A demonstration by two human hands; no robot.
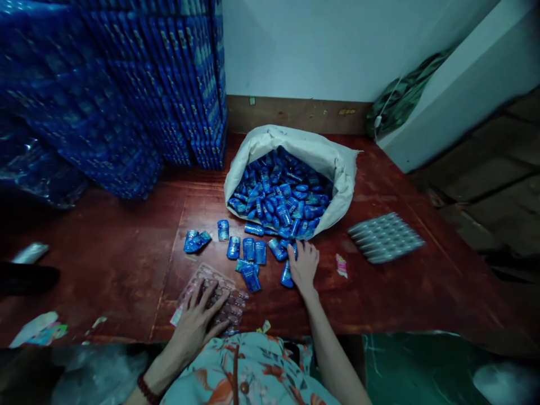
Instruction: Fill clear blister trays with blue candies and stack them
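Observation:
My left hand (pixel 198 318) lies flat with fingers spread on a clear plastic blister tray (pixel 230 295) at the near edge of the red-brown table (pixel 126 264). My right hand (pixel 304 265) reaches among loose small blue packets (pixel 248 250) scattered in front of a white sack (pixel 312 149). Its fingers curl down over packets near the sack's mouth; whether it grips one is hidden. The sack lies open and is full of the same blue packets (pixel 280 194).
A stack of clear empty trays (pixel 386 237) sits right of the sack. Tall stacks of blue packaged goods (pixel 126 95) fill the back left. A small pink wrapper (pixel 341 265) lies by my right hand. Paper scraps (pixel 40 331) lie at the near left.

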